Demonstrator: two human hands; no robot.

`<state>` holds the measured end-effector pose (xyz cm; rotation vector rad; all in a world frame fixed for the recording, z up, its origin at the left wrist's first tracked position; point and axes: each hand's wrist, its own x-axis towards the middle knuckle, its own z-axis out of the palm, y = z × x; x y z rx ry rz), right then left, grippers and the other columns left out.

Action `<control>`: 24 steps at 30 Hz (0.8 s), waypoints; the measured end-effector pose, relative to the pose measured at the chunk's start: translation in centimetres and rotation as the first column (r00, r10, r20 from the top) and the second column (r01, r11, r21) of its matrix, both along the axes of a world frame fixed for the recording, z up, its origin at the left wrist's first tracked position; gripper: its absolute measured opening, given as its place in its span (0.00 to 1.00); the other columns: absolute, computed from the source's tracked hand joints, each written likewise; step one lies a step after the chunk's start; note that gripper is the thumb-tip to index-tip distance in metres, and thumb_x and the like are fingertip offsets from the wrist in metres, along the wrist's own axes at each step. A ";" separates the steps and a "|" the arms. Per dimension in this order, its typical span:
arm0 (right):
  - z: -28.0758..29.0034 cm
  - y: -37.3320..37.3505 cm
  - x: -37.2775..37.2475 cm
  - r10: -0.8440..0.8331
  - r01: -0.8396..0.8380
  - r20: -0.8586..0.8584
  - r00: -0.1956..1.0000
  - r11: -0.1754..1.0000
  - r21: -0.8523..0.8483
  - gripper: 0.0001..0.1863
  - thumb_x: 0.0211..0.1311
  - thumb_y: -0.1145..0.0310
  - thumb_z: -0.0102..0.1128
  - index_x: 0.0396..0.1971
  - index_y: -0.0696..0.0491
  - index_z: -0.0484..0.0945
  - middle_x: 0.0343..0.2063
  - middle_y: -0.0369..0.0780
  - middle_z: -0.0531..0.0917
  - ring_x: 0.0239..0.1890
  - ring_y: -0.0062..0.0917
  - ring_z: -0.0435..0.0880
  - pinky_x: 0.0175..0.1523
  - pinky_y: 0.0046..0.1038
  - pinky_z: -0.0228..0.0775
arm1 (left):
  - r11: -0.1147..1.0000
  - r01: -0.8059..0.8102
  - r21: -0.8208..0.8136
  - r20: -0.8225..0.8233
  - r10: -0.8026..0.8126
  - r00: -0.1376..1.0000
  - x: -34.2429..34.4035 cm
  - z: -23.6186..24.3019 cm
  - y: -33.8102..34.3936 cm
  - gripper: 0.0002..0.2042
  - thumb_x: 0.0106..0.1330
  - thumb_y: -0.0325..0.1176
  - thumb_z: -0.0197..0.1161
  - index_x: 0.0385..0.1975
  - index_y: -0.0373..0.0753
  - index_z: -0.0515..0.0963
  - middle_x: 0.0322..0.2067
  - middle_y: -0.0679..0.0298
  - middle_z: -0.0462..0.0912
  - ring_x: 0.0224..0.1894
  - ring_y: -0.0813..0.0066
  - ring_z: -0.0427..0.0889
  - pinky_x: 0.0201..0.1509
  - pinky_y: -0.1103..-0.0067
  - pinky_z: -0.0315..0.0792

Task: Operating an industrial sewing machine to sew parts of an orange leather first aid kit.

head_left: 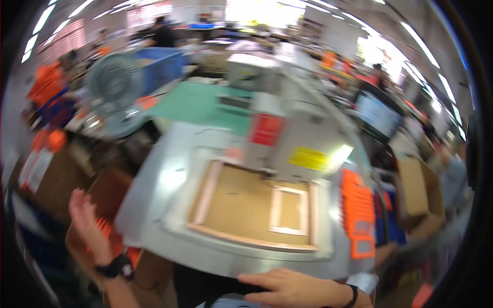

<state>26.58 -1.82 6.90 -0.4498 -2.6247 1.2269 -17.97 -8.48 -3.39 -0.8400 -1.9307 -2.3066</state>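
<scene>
My left hand (85, 219) is raised at the left with its fingers stretched out and nothing in it, above a cardboard box (117, 186) with orange pieces (105, 228) inside. My right hand (287, 287) is held flat at the metal table's (215, 252) front edge, fingers extended and holding nothing. Ahead of it, a tan template board (241, 203) with pinkish edging lies under a grey machine head (308, 133) that looks like an industrial sewing machine. A small pale rectangular frame (273, 210) sits on the board's right part. Stacked orange slatted pieces (357, 205) lie on the table's right side.
A grey-green fan (115, 82) and a blue bin (162, 69) stand at the back left. A green sheet (200, 105) covers the far table. To the right are a monitor (377, 113) and an open cardboard box (421, 195). Other people are in the background, blurred.
</scene>
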 end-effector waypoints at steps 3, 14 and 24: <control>-0.4 0.4 4.1 -0.012 0.004 0.037 0.999 0.976 0.217 0.15 0.61 0.68 0.67 0.47 0.56 0.81 0.44 0.44 0.83 0.48 0.40 0.82 0.52 0.36 0.76 | 0.949 0.282 -0.140 -0.215 -0.308 0.927 4.0 4.1 0.4 0.18 0.76 0.31 0.49 0.63 0.32 0.69 0.60 0.60 0.75 0.61 0.67 0.74 0.66 0.71 0.65; -1.7 -0.1 25.3 -0.985 0.875 -0.031 0.172 0.138 0.464 0.12 0.50 0.77 0.68 0.36 0.60 0.81 0.35 0.43 0.78 0.36 0.36 0.81 0.41 0.30 0.74 | -0.004 0.524 -0.852 -0.206 -0.917 -0.342 21.2 9.9 11.3 0.21 0.64 0.32 0.64 0.58 0.34 0.75 0.59 0.49 0.75 0.58 0.50 0.76 0.59 0.65 0.71; -3.6 1.3 27.3 -0.874 0.775 0.253 0.415 0.485 0.405 0.28 0.48 0.73 0.73 0.53 0.54 0.78 0.51 0.45 0.75 0.57 0.41 0.75 0.60 0.32 0.70 | 0.199 0.162 -0.967 -0.254 -0.828 -0.500 22.1 5.5 17.2 0.32 0.65 0.46 0.64 0.66 0.36 0.67 0.68 0.50 0.66 0.69 0.51 0.65 0.66 0.55 0.62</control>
